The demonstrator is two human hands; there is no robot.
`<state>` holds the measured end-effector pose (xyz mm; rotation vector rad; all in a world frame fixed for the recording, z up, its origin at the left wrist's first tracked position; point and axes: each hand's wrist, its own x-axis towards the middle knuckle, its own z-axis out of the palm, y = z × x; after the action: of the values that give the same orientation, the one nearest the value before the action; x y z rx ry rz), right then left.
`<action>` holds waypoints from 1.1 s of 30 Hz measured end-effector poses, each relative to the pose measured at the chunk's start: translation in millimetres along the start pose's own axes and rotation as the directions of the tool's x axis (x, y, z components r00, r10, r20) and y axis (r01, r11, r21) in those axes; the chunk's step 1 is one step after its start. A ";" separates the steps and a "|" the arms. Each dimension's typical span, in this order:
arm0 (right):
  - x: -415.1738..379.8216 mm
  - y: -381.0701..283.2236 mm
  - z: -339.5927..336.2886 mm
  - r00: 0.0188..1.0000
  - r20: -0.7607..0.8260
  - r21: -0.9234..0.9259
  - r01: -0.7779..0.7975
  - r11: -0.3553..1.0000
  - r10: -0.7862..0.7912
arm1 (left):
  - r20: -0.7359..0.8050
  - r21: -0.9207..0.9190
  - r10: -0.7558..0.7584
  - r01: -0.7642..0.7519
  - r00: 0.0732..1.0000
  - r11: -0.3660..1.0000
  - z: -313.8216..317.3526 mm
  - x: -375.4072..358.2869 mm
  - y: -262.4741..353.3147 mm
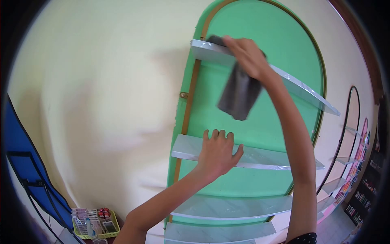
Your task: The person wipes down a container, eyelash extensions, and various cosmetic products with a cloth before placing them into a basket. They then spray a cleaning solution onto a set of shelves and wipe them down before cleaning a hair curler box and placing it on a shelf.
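Grip (250,61) on cloth (240,94), basket (109,235), seemingly bottle (89,227) inside

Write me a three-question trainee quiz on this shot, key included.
1. Which hand holds the grey cloth?
2. True or false: in the picture, the left hand is higher than the right hand.
3. Fill in: the arched panel behind the shelves is ____ in colour.

Key:
1. The right hand.
2. False; the left hand is lower.
3. Green.
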<state>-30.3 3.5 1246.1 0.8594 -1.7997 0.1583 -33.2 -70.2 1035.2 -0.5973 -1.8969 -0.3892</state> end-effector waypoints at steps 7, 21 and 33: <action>-14.5 23.7 -2.0 0.977 -0.204 -0.256 -0.111 0.960 0.059 | 0.101 -0.021 -0.021 0.023 0.995 1.000 -3.7 -0.1 0.5; -23.6 13.3 -3.9 0.964 -0.254 -0.266 -0.149 0.952 0.080 | 0.190 -0.048 -0.061 0.072 0.980 0.996 -5.7 -2.0 -2.1; -5.3 -22.7 19.5 0.951 -0.301 -0.119 -0.113 0.987 0.072 | 0.011 -0.060 -0.074 0.074 0.997 0.995 5.5 -4.2 -1.5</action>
<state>-30.4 -20.1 1227.0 0.6193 -1.5498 0.2120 -36.9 -69.5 1029.2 -0.5705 -1.9256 -0.4942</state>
